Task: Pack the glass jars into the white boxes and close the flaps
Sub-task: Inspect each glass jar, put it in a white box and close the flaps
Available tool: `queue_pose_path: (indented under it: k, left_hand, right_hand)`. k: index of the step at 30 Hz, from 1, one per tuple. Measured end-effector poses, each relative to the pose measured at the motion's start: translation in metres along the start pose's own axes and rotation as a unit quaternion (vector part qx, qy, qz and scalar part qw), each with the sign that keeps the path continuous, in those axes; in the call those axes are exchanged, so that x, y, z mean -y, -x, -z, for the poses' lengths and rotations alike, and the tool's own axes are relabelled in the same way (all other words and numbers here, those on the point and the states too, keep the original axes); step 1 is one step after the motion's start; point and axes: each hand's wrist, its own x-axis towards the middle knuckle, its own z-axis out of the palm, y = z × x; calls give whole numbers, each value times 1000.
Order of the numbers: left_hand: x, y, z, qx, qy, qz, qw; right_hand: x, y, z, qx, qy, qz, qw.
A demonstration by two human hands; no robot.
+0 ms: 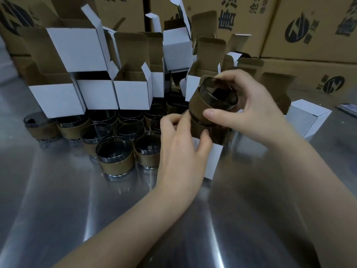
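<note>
Steel table [58, 209], right hand [251, 113] — jar [202, 107], left hand [179, 149] — box [215, 161]

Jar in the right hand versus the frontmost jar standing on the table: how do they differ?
The held jar is lifted and tilted, mouth toward the camera; the frontmost jar stands upright on the metal table. The right hand grips the held jar over a white box that the left hand holds; the frontmost jar is untouched, among other jars. Both wear a brown cardboard sleeve round the glass.
</note>
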Motion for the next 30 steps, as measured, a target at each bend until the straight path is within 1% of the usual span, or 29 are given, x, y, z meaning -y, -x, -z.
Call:
queue_pose_path:
  k: [4, 8, 12, 16, 22, 27, 30]
  left_hand:
    - [0, 1, 0, 15, 43, 30, 999]
    - [0, 5, -1, 34, 62, 37, 997]
    - [1, 9, -4, 45, 83, 41, 995]
    - [5, 7, -4, 30, 87, 39, 995]
    - [12, 5, -5, 34, 45, -2, 998]
    - [14, 5, -4, 36, 32, -22, 999]
    - [17, 6, -4, 45, 28, -13, 999]
  right_hand:
    - [6, -1, 7, 39, 36, -38, 998]
    - [17, -3, 11, 72, 89, -58, 992]
    - [24, -5, 16, 115, 108, -97, 983]
    - [33, -6, 18, 140, 162, -95, 972]
    - [43, -11, 12, 151, 283, -58, 945]
    - [49, -12, 8, 148, 329, -59, 931]
    - [47, -12, -1, 172, 368, -60, 912]
